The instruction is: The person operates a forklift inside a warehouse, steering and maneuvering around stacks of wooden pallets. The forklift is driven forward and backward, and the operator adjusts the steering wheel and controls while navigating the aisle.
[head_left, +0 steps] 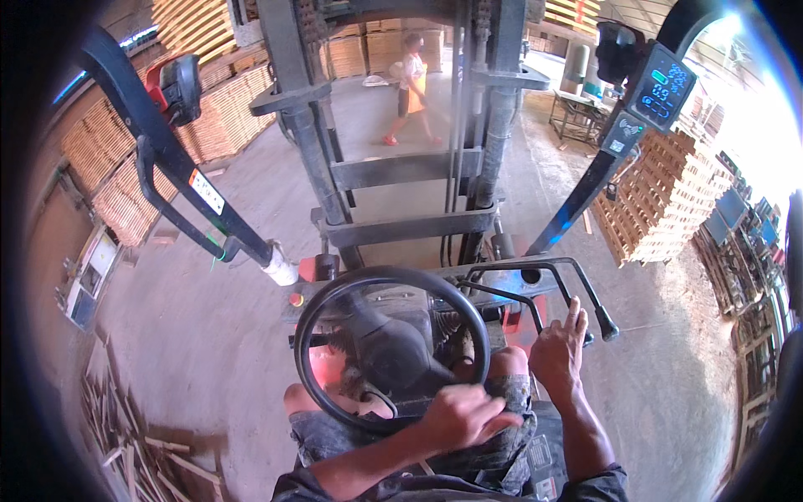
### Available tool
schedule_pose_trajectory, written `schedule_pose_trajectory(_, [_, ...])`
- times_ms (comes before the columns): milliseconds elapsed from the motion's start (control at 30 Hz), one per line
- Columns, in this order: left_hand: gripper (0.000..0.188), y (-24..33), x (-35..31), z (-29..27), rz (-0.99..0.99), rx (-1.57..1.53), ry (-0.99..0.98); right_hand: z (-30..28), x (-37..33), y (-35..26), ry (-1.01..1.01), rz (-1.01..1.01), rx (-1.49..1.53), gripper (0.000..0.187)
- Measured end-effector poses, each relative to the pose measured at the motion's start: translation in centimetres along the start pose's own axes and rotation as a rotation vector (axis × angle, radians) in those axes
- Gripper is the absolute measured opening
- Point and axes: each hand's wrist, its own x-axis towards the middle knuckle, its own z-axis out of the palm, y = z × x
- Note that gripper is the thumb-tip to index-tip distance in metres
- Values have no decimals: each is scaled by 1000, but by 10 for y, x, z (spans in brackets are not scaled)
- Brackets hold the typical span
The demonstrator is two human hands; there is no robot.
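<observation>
I sit at the black steering wheel (304,328) of a forklift. My left hand (462,418) reaches across to the wheel's lower right and is closed at the rim; the fingertips are partly hidden. On the right, my right hand (559,350) lies over the black control levers (529,303), its fingers curled about a lever end while the index finger points forward. The grip underneath is covered by the hand. Beside it, another lever's black knob (608,325) stands apart from the fingers.
Ahead rises the forklift's dark mast (410,171). Beyond it a person (413,90) in an orange apron walks on the concrete floor. Stacked wooden pallets (661,201) stand at right, piled boards (213,117) at left. Loose wood strips (138,452) lie lower left. A display (662,89) sits on the right post.
</observation>
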Motion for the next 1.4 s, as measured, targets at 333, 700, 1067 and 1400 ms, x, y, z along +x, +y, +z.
schedule_pose_trajectory(333, [12,-81,-1,-127,-436,-154,639,22,2,6,90,-48,4,30])
schedule_pose_trajectory(700, [11,35,-218,-1,-338,169,171,86,-2,38,83,-100,144,27])
schedule_pose_trajectory(1067, [44,4,-94,205,-76,178,51,167,10,77,101,-103,326,39])
schedule_pose_trajectory(1400, [30,-45,-61,212,-223,321,594,254,-5,106,691,-204,748,23])
